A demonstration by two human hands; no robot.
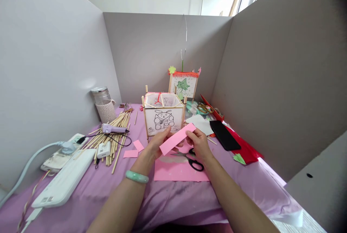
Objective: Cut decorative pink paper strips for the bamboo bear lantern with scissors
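we held a pink strip slantwise above the scissors, just in front of a square stick-framed box with a line drawing on its near panel. our left hand had hold of the strip's lower part, its fingers curled in and partly hidden by the paper. our right hand pinched the upper end, thumb and fingers closed on it with no gap that we could see. a pale green bangle circled our left wrist.

beneath our hands, black-handled scissors lay on a larger pink sheet, and to the left we had two small pink pieces close together. farther left were a spread of thin sticks, a lavender tool resting across them, and a jar in a knitted sleeve. to our right, a black flat case lay partly over red material. behind the box stood a panel with a green leaf picture, near the grey partition.
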